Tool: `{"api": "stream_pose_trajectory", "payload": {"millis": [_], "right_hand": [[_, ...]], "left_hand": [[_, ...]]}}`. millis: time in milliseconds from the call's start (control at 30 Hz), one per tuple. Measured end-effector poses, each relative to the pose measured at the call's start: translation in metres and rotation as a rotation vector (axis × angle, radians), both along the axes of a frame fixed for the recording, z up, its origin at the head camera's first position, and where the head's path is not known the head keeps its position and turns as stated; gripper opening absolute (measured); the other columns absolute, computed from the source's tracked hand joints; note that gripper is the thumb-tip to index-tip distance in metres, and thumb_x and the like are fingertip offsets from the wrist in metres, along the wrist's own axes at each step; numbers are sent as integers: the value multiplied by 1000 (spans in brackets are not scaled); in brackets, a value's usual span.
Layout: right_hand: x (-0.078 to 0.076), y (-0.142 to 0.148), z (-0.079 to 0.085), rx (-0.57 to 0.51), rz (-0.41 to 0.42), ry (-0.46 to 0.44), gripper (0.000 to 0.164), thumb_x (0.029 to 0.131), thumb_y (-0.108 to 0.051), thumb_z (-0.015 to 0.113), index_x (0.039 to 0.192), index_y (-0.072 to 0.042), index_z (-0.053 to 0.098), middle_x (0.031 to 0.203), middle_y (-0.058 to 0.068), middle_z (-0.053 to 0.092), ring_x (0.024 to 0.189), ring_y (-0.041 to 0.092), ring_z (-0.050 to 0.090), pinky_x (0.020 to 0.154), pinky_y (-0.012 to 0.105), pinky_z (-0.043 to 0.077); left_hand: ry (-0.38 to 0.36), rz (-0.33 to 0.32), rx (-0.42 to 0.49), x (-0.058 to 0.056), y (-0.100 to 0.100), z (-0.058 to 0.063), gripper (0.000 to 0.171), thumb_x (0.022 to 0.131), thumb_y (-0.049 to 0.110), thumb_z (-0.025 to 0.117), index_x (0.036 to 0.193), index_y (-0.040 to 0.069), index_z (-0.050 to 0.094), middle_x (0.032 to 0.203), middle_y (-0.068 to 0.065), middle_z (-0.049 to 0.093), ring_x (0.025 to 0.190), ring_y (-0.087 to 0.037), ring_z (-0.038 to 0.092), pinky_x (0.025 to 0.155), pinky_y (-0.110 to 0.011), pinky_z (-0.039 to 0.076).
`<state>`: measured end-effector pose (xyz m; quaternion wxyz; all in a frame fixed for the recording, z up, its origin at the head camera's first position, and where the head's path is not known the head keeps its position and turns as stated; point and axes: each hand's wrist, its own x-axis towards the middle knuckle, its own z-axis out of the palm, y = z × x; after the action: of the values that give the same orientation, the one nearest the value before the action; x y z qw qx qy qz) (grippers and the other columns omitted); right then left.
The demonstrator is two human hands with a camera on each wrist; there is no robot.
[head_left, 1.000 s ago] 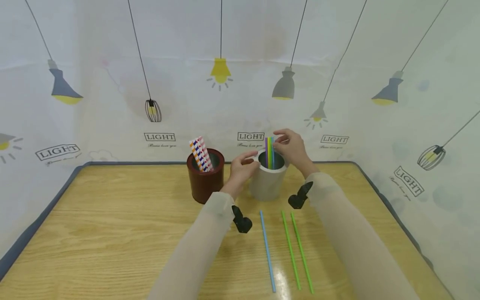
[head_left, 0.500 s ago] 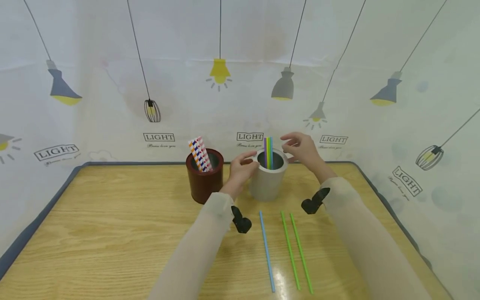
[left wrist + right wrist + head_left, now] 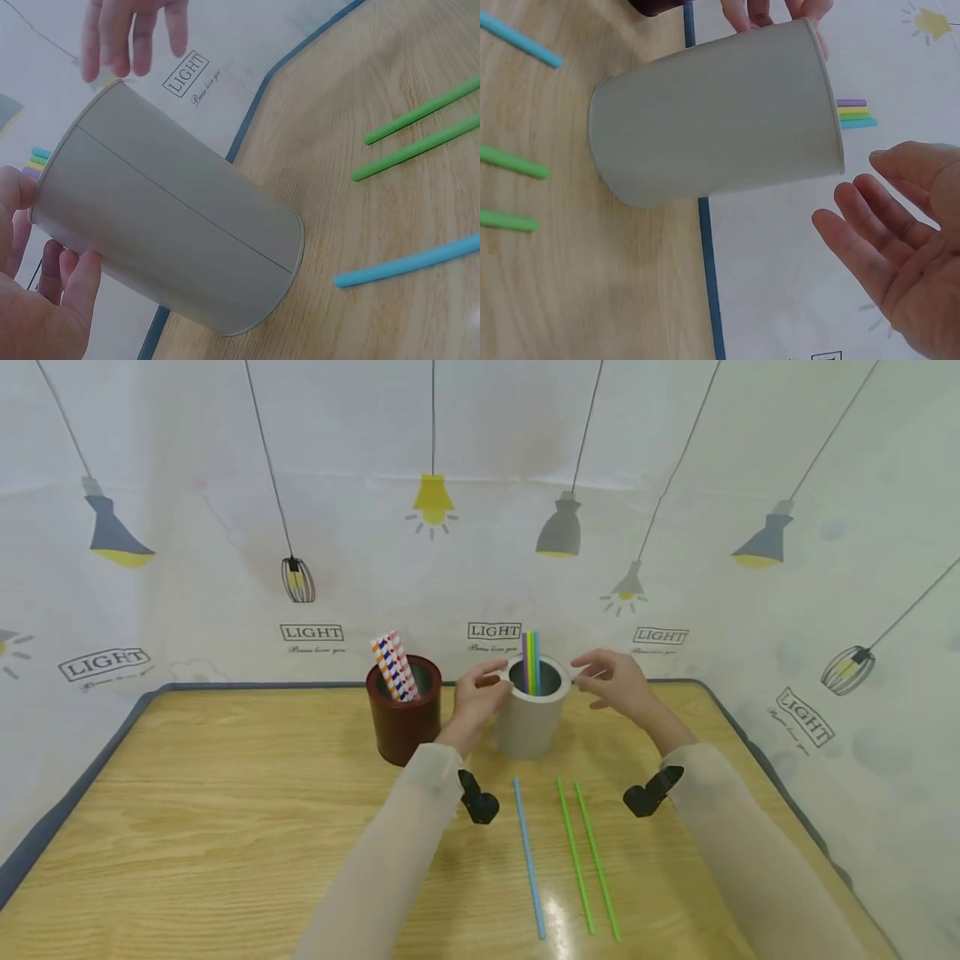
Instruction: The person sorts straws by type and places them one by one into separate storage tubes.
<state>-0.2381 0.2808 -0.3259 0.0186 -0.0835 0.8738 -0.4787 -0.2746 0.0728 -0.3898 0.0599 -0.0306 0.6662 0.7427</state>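
A pale grey cylindrical holder [image 3: 529,727] stands upright at the table's back, with purple, yellow, green and blue straws [image 3: 531,662] leaning inside. My left hand [image 3: 480,700] holds it by the left side of the rim, thumb at the near side and fingers round the far side. Just right of that rim is my right hand [image 3: 617,683], fingers loosely bent and nothing in them; the right wrist view shows a gap between those fingers [image 3: 877,240] and the holder. On the table in front lie a blue straw [image 3: 529,860] and two green straws [image 3: 598,860].
A dark red holder [image 3: 405,731] with several patterned paper straws [image 3: 396,667] stands left of the grey one, close to my left wrist. The wooden table [image 3: 225,793] ends at a dark blue back edge, against a sheet [image 3: 360,552] printed with lamps.
My right hand has let go of the straws, drawing back right and down from the holder's opening. My left hand keeps its place at the rim. The head view has shifted slightly.
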Motion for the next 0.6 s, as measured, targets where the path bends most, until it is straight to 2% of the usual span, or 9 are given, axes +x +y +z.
{"api": "stream_pose_trajectory", "payload": {"millis": [100, 333, 533, 600], "right_hand": [[0, 10, -13, 15, 1, -5, 31, 88, -8, 59, 117, 4, 55, 103, 25, 56, 86, 26, 58, 66, 41, 54], [7, 23, -39, 28, 22, -24, 32, 89, -11, 59, 117, 4, 56, 103, 25, 58, 89, 34, 59, 64, 42, 54], [19, 30, -60, 3, 41, -91, 34, 88, -10, 60, 118, 4, 55, 101, 25, 58, 89, 33, 60, 63, 42, 54], [23, 32, -67, -7, 50, -117, 34, 88, -9, 60, 118, 5, 54, 100, 24, 57, 91, 38, 58, 63, 43, 54]], "left_hand": [[-2, 3, -8, 0, 0, 0, 38, 78, 8, 66, 116, 15, 65, 112, -10, 54, 100, -22, 52, 79, -33, 50], [-12, 11, -13, -1, 0, 0, 37, 78, 9, 66, 114, 18, 66, 112, -9, 54, 99, -22, 53, 79, -33, 50], [-12, 16, -6, -2, 2, -2, 37, 78, 8, 66, 114, 17, 66, 112, -9, 54, 100, -21, 52, 80, -33, 49], [-10, 18, -7, -1, 2, -2, 37, 78, 8, 66, 114, 17, 66, 112, -9, 54, 100, -21, 52, 79, -33, 49]]}}
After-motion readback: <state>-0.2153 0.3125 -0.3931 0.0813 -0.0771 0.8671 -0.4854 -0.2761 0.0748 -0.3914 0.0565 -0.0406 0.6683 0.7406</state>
